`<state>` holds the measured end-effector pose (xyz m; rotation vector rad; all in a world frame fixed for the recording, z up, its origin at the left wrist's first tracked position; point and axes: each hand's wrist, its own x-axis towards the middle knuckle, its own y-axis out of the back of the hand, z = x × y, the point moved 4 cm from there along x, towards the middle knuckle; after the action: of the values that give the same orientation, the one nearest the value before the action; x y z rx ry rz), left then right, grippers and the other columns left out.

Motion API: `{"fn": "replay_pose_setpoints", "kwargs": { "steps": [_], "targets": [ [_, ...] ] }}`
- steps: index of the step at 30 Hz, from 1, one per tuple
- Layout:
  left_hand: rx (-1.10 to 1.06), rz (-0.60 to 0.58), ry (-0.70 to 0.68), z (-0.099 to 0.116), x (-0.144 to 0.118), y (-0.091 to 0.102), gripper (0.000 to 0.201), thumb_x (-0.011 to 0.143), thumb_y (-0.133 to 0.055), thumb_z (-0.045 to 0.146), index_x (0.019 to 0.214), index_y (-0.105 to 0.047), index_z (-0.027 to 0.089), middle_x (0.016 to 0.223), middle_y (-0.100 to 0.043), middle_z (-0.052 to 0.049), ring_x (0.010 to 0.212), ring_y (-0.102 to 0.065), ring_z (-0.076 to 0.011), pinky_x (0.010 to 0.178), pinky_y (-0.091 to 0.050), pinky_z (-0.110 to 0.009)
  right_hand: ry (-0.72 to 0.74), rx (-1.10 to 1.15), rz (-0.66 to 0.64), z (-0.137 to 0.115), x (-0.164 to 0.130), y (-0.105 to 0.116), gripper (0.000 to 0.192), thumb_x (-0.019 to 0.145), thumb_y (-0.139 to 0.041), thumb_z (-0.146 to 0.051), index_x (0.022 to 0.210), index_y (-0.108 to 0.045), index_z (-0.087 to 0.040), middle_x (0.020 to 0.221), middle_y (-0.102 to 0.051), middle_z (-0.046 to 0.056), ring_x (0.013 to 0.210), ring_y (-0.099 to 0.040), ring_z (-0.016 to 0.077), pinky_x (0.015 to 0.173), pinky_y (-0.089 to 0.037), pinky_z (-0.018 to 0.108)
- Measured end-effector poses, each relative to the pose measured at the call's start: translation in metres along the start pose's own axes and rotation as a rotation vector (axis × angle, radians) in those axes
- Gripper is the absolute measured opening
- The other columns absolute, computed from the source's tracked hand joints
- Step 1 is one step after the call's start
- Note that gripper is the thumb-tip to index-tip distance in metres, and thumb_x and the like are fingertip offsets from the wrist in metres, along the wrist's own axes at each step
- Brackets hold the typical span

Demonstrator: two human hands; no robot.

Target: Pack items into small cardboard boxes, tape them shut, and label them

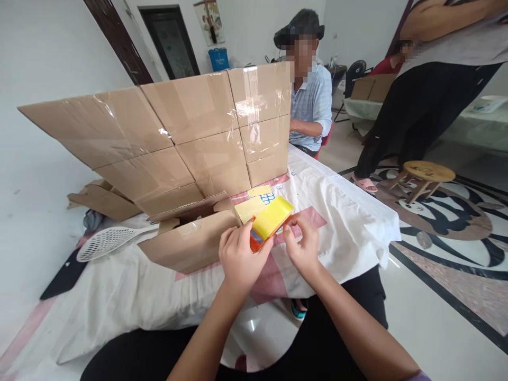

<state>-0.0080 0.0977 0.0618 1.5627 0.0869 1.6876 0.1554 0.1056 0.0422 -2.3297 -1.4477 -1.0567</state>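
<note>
My left hand (239, 257) grips a yellow roll of tape on an orange dispenser (270, 222), held above the cloth-covered table (349, 211). My right hand (302, 244) pinches at the roll's near end with its fingertips. Just left of the hands lies a small open cardboard box (190, 238) with its flaps up. Behind it stands a wall of stacked taped cardboard boxes (198, 132). Yellow paper sheets (254, 203) lie on the cloth under the tape roll.
A white plastic swatter (107, 241) lies at the table's left. Flattened cardboard (103, 201) lies beyond it. A seated person (309, 100) is behind the boxes; another person (428, 95) stands at right near a small wooden stool (426, 174).
</note>
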Motion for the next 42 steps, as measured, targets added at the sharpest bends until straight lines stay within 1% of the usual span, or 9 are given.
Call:
{"fn": "replay_pose_setpoints", "kwargs": {
  "steps": [3, 7, 12, 17, 21, 25, 28, 35, 42],
  "targets": [
    [-0.005, -0.02, -0.034, 0.007, -0.004, -0.002, 0.035, 0.088, -0.068, 0.044, 0.11, -0.067, 0.018, 0.085, -0.077, -0.009, 0.078, -0.071, -0.0247, 0.086, -0.049, -0.041, -0.037, 0.118, -0.087, -0.009, -0.015, -0.011, 0.014, 0.091, -0.06, -0.037, 0.095, -0.06, -0.023, 0.086, -0.067, 0.005, 0.078, -0.064, 0.0236, 0.071, -0.051, 0.038],
    [-0.072, -0.08, -0.062, 0.02, -0.009, -0.002, 0.029, 0.092, -0.064, 0.035, 0.113, -0.066, 0.016, 0.086, -0.076, -0.009, 0.078, -0.071, -0.0239, 0.086, -0.048, -0.041, -0.259, 0.377, -0.133, -0.005, -0.027, -0.022, 0.03, 0.099, -0.051, -0.049, 0.114, -0.059, -0.024, 0.101, -0.073, 0.008, 0.094, -0.07, 0.0252, 0.08, -0.058, 0.038],
    [-0.253, -0.254, 0.059, 0.02, -0.009, -0.004, 0.028, 0.093, -0.062, 0.037, 0.116, -0.067, 0.021, 0.108, -0.075, -0.01, 0.104, -0.067, -0.0282, 0.093, -0.05, -0.044, -0.357, 0.554, -0.156, 0.015, -0.014, -0.015, 0.049, 0.104, -0.033, -0.059, 0.123, -0.06, -0.023, 0.113, -0.073, 0.011, 0.104, -0.072, 0.0265, 0.089, -0.06, 0.041],
    [-0.602, -0.523, 0.284, 0.013, -0.022, -0.029, 0.017, 0.095, -0.058, 0.031, 0.091, -0.071, 0.021, 0.102, -0.07, -0.008, 0.102, -0.066, -0.023, 0.093, -0.052, -0.038, -0.337, 0.58, -0.138, 0.028, -0.008, -0.009, 0.049, 0.1, -0.042, -0.064, 0.108, -0.066, -0.022, 0.099, -0.075, 0.009, 0.093, -0.073, 0.0257, 0.083, -0.061, 0.039],
    [-0.85, -0.494, 0.442, 0.012, -0.029, -0.037, 0.017, 0.091, -0.066, 0.032, 0.086, -0.075, 0.019, 0.099, -0.067, -0.008, 0.099, -0.066, -0.0217, 0.092, -0.052, -0.034, -0.247, 0.484, -0.071, 0.031, -0.006, -0.007, 0.048, 0.1, -0.042, -0.063, 0.094, -0.065, -0.02, 0.085, -0.072, 0.008, 0.075, -0.069, 0.0219, 0.069, -0.058, 0.035],
    [-0.818, -0.485, 0.443, 0.017, -0.024, -0.027, 0.02, 0.09, -0.068, 0.035, 0.083, -0.08, 0.02, 0.098, -0.067, -0.008, 0.099, -0.065, -0.0209, 0.09, -0.051, -0.031, -0.131, 0.321, -0.012, 0.034, -0.001, -0.003, 0.049, 0.097, -0.045, -0.066, 0.081, -0.058, -0.022, 0.07, -0.064, 0.005, 0.06, -0.06, 0.0193, 0.06, -0.052, 0.034],
    [-0.794, -0.549, 0.438, 0.021, -0.02, -0.02, 0.021, 0.092, -0.067, 0.035, 0.087, -0.081, 0.02, 0.097, -0.071, -0.007, 0.095, -0.067, -0.0201, 0.087, -0.051, -0.03, -0.221, 0.377, -0.031, 0.039, 0.001, -0.005, 0.049, 0.097, -0.043, -0.066, 0.084, -0.058, -0.022, 0.071, -0.064, 0.005, 0.063, -0.06, 0.0199, 0.059, -0.052, 0.034],
    [-0.919, -0.697, 0.724, 0.024, -0.034, -0.028, 0.025, 0.086, -0.071, 0.038, 0.095, -0.08, 0.017, 0.08, -0.076, -0.006, 0.074, -0.071, -0.0186, 0.071, -0.057, -0.027, -0.366, 0.426, -0.012, 0.05, 0.005, -0.004, 0.047, 0.093, -0.048, -0.066, 0.075, -0.051, -0.022, 0.068, -0.054, 0.002, 0.06, -0.051, 0.0171, 0.054, -0.044, 0.031],
    [-1.023, -0.707, 0.859, 0.031, -0.035, -0.037, 0.032, 0.074, -0.078, 0.04, 0.092, -0.08, 0.014, 0.074, -0.074, -0.005, 0.054, -0.06, -0.0117, 0.056, -0.052, -0.024, -0.399, 0.442, -0.031, 0.053, 0.015, 0.004, 0.027, 0.085, -0.052, -0.046, 0.073, -0.048, -0.022, 0.067, -0.047, -0.001, 0.06, -0.044, 0.0146, 0.056, -0.037, 0.029]
  ]
}}
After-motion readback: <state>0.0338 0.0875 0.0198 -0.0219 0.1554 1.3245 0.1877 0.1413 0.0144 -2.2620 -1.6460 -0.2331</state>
